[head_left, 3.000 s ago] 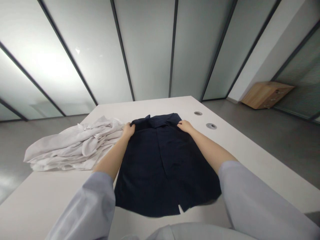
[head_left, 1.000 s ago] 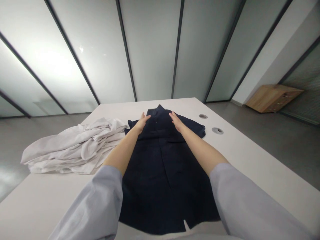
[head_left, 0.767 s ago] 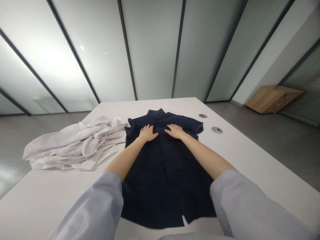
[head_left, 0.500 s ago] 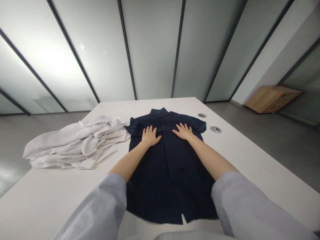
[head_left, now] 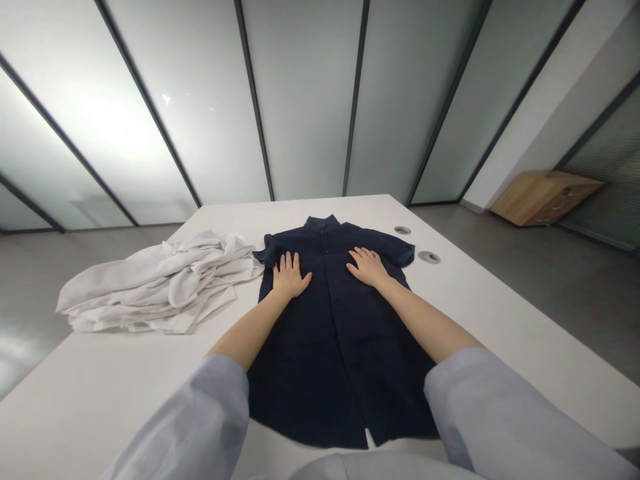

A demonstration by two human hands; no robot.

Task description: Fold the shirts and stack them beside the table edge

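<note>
Pressed flat on shirt (head_left: 335, 347) with left hand (head_left: 289, 277) and right hand (head_left: 369, 267), both spread (white clothes (head_left: 160, 283) just beside). Needed even outward strokes, no dragging across tabletop (head_left: 500, 313).

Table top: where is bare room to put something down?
Bare table lies right of the navy shirt, nearer than the round holes, behind its collar, and at the near left, this side of the white clothes pile. Crowded: the middle, where left hand and right hand lie flat on the shirt.
</note>
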